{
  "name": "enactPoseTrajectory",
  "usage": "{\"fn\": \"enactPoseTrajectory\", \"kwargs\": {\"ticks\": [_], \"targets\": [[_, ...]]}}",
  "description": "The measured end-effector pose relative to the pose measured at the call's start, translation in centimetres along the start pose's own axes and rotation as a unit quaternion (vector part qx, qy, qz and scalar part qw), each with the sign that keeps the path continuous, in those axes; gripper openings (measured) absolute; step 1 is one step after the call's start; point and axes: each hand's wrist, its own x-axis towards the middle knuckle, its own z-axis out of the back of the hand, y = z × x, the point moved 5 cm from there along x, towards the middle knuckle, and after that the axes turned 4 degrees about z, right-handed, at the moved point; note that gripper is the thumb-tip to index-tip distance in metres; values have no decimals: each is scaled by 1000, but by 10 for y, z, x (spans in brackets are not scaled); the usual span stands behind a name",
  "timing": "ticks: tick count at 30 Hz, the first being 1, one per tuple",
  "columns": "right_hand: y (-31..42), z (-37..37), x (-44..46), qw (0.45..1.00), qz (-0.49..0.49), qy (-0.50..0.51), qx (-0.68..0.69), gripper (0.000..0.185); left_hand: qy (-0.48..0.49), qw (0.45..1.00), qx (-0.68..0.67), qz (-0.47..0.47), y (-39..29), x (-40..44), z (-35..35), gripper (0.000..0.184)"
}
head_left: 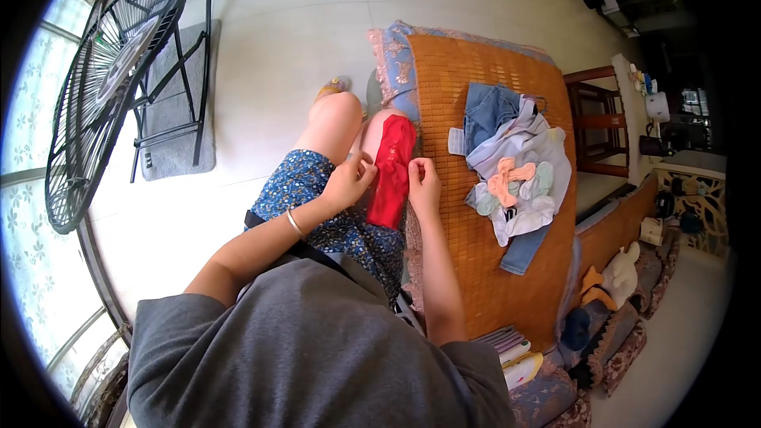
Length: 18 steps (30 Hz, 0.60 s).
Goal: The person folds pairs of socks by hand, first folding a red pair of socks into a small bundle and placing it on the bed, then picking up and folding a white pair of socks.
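Observation:
A red cloth (390, 178) lies lengthwise over my thigh, on top of the blue floral garment I wear. At its left edge is my left hand (350, 180), fingers bent and pinched together. On the cloth's right side my right hand (424, 184) is closed, its thumb and fingertips pressed together at the edge. Whatever thin fabric sits between the fingertips is too small to make out. To the right, a heap of clothes (527, 147) rests on the woven mat (444, 261), with denim, pale shirts and small peach pieces (507, 180).
A round black wire chair (119, 71) stands on the left over a grey rug (194, 123). Cushions (626, 269) and a white stuffed shape lie at the lower right. A wooden stool (596, 120) is beyond the mat, and books (519, 364) lie near my right elbow.

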Motion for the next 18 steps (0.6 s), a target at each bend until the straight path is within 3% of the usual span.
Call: {"fn": "enactPoseTrajectory", "kwargs": {"ticks": [3,6,10,13,17,18], "targets": [[-33,2,-7,995,-93,36,25,23,4,999,48,10,-3,13,-2,22],[-44,0,-18,986,-135,72,66,25,28,999,13,39,8,23,-10,26],[-31,2,-20,962,-181,91,181,18,43,997,34,57,11,29,-13,30],[-39,-3,-19,965,-165,127,161,15,35,996,71,40,15,32,-14,29],[-40,-11,-16,966,-169,88,175,14,21,999,20,33,32,39,-19,26],[-28,-7,-15,954,-229,70,182,15,10,1000,3,19,33,40,-19,25]]}}
